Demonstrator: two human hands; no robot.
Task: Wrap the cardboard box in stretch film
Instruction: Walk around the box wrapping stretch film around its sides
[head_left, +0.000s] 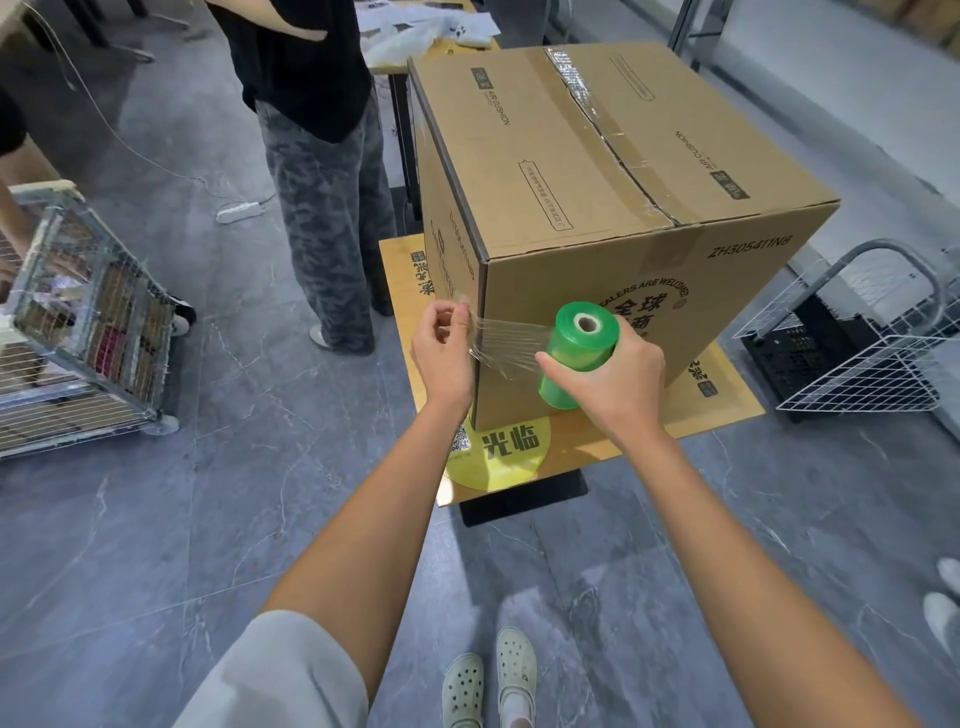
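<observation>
A large cardboard box (597, 208) was set on a low yellow-topped table (727, 400) in the middle of the scene, its top flaps sealed with tape along the centre seam. A green roll of stretch film (579, 358) was held upright against the near face of the box, gripped around its side by the right hand (613, 374). A short span of clear film (506, 345) was drawn from the roll leftward across the near vertical corner of the box. The free end of that film was pinched between the fingertips of the left hand (441, 348), which was held just at the box's left face, near the corner. A wire cage trolley (83, 317) was seen at the left, a white wire basket (862, 358) at the right, and a standing person (317, 171) on the far left side of the box.
</observation>
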